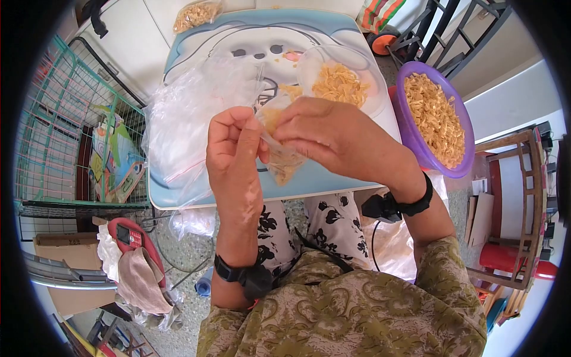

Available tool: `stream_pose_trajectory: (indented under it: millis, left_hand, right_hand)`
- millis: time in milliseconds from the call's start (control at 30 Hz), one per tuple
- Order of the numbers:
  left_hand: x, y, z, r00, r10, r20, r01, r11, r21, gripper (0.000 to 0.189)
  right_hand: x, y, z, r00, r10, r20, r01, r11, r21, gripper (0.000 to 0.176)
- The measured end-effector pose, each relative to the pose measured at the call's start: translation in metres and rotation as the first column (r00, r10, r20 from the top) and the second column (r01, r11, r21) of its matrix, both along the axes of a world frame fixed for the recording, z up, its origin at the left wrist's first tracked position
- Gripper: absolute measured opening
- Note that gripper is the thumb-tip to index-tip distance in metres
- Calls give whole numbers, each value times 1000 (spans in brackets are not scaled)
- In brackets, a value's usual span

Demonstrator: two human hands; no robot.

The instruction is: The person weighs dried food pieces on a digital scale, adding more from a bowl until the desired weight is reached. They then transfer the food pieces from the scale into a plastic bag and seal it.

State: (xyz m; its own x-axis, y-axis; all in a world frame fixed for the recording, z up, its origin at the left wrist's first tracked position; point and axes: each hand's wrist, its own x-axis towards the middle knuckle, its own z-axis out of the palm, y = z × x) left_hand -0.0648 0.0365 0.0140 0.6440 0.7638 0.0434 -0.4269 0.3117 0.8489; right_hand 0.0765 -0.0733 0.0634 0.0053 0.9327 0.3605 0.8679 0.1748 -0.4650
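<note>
A small clear plastic bag (pixel 284 165) with yellowish dried pieces in its lower part hangs between my hands above the table's near edge. My left hand (pixel 237 143) pinches the bag's left side between thumb and fingers. At the bag's mouth, my right hand (pixel 333 134) has its fingers closed; some pieces show beside its fingertips. Just beyond my right hand, a clear round dish (pixel 308 66) holds more of the yellow pieces (pixel 340 85). Left of my left hand lies a pile of empty clear plastic bags (pixel 187 119).
The table (pixel 238 43) has a cartoon face on its top. A purple basin (pixel 468 134) full of dried pieces stands to its right. One filled bag (pixel 198 15) lies at the far left edge. Left are a green wire cage (pixel 71 125) and a red phone (pixel 129 235).
</note>
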Motion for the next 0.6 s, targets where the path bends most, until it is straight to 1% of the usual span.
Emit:
stream_pose_trajectory:
  millis: [33,67,133,167,233,267,333,367,467,533,567,600]
  left_hand:
    - [0,0,0,1000,8,-3,-8,999,36,15]
    - [1,-1,0,1000,8,-3,-8,999,36,15]
    - [1,-2,1,1000,17,-19,-15,998,59,15]
    - [1,-3,1,1000,16,-19,-15,998,59,15]
    - [-1,-6,3,1000,-7,11,6,999,53,15]
    - [-1,-6,3,1000,-9,14,8,999,54,15]
    - [-1,-5,2,1000,10,17,-11,999,43,14]
    - [-1,-5,2,1000,13,18,-13,999,45,14]
    - [-3,-2,4,999,39,19,-40,999,27,13]
    - [-4,-1,4,999,35,38,-37,999,28,14]
    - [-5,-1,4,999,36,41,-37,999,29,14]
    - [-6,-2,5,999,31,23,-31,999,30,13]
  right_hand:
    - [-1,0,-2,999,49,11,-49,999,-24,19]
    - [-4,-1,-1,999,49,11,-49,998,-24,19]
    - [-9,-2,1,998,62,32,-59,994,-96,19]
    - [-12,-2,2,998,62,32,-58,994,-96,19]
    - [-16,-1,4,995,94,42,-88,986,-143,20]
    - [-17,-1,3,995,93,45,-85,986,-143,20]
    - [-17,0,2,990,85,115,-66,985,-161,21]
    - [-17,1,3,989,87,116,-68,985,-159,21]
    - [-16,-1,6,986,97,136,-83,991,-105,23]
    - [-14,-5,5,994,74,82,-81,993,83,23]
    - [-13,-7,10,994,74,85,-82,993,84,23]
    - [-12,-9,18,996,61,69,-69,989,127,22]
